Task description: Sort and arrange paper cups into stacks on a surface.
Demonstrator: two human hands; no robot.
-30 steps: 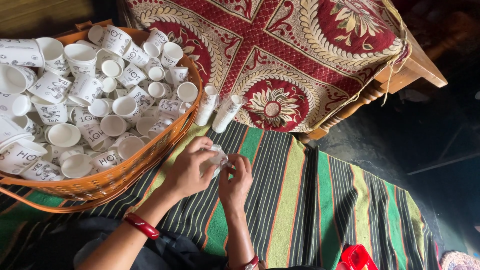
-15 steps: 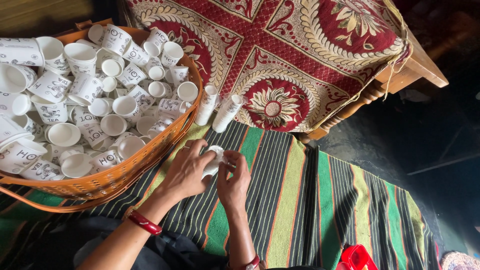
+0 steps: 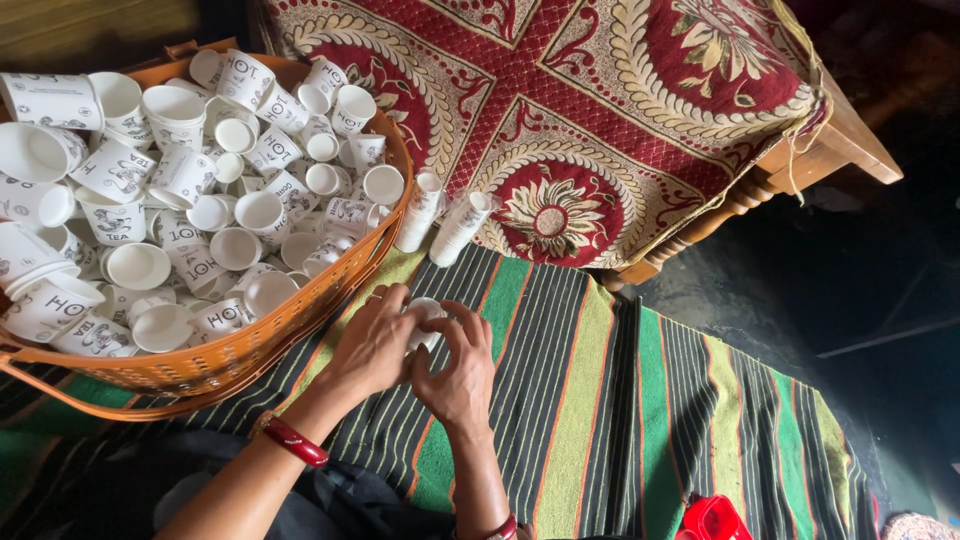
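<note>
My left hand (image 3: 372,345) and my right hand (image 3: 462,368) meet over the striped rug and together grip a small white paper cup (image 3: 424,318), mostly hidden by the fingers. A red bangle circles my left wrist. Just left of my hands stands an orange woven basket (image 3: 230,362) heaped with several white printed paper cups (image 3: 180,215). Two stacks of nested cups (image 3: 440,215) lean against the bed cover just beyond my hands.
A red patterned cloth (image 3: 560,110) covers a wooden bed (image 3: 850,140) at the top. The green, black and orange striped rug (image 3: 620,400) lies beneath my hands. A red object (image 3: 712,518) sits at the bottom edge. Dark floor lies on the right.
My hands have closed tighter around the paper cup and shifted slightly; the basket and cup stacks have not moved.
</note>
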